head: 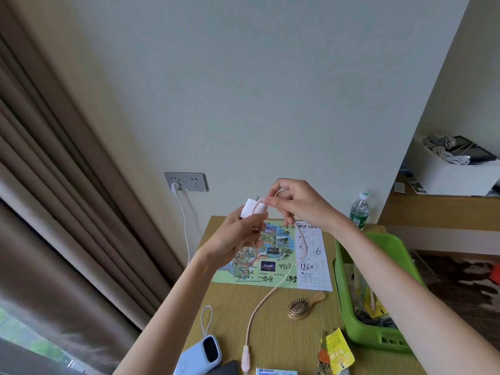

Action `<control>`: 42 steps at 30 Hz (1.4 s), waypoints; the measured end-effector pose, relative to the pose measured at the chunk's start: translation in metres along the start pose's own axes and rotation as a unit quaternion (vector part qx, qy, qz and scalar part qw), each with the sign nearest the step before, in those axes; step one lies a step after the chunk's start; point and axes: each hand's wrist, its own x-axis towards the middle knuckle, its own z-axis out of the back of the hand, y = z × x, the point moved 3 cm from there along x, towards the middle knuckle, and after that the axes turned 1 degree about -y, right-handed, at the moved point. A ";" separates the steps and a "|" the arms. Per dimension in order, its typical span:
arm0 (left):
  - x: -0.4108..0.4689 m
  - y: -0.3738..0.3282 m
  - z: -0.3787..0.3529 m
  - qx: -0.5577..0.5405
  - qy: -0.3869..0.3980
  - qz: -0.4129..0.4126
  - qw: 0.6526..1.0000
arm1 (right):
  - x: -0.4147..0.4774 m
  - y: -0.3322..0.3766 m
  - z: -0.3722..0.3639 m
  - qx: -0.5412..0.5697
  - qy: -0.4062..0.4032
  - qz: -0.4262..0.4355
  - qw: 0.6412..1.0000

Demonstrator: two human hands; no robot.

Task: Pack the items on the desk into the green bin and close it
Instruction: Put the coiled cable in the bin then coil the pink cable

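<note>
We look down on a wooden desk point(273, 315) set against a pale wall point(257, 90), with brown curtains point(67, 185) to our left and a wall socket point(186, 181) holding a white plug just above the desk's far edge. A marked-up map point(281, 255) lies flat at the back, a water bottle point(359, 211) stands beside it, and the green bin point(351, 315) sits open at the desk's right side with packets already inside. Nearer us lie a wooden hairbrush point(301, 307), a blue power bank point(200, 355) and a yellow packet point(338, 347).

Above the map, our left hand point(238, 236) curls its fingers around a white charger point(253, 208). Our right hand point(297, 204) pinches the pink cable point(259, 309) right beside the charger, thumb and forefinger pressed together on it. The cable loops below both hands, then trails down to the desk, its connector resting near the front edge.
</note>
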 end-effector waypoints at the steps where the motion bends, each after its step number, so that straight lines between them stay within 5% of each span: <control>1: 0.000 -0.001 0.001 -0.021 0.001 0.006 1.000 | -0.002 -0.007 0.003 0.017 -0.003 -0.015 1.000; 7: 0.001 -0.013 0.025 -0.226 -0.018 0.016 0.974 | -0.027 -0.060 0.009 0.105 -0.025 -0.091 0.990; 13: 0.007 -0.003 0.021 -0.161 -0.096 -0.001 0.982 | -0.027 -0.060 -0.022 0.144 -0.008 -0.096 0.985; 22: 0.011 0.000 0.007 -0.209 -0.046 -0.021 0.977 | -0.026 -0.054 -0.048 0.140 0.091 -0.144 0.975; 34: 0.003 -0.006 0.056 -0.086 -0.206 -0.012 0.975 | -0.020 -0.038 0.000 0.141 0.086 -0.093 0.982; 42: -0.003 -0.007 0.031 0.074 -0.038 0.024 0.996 | -0.004 0.000 -0.028 0.024 0.165 -0.008 0.986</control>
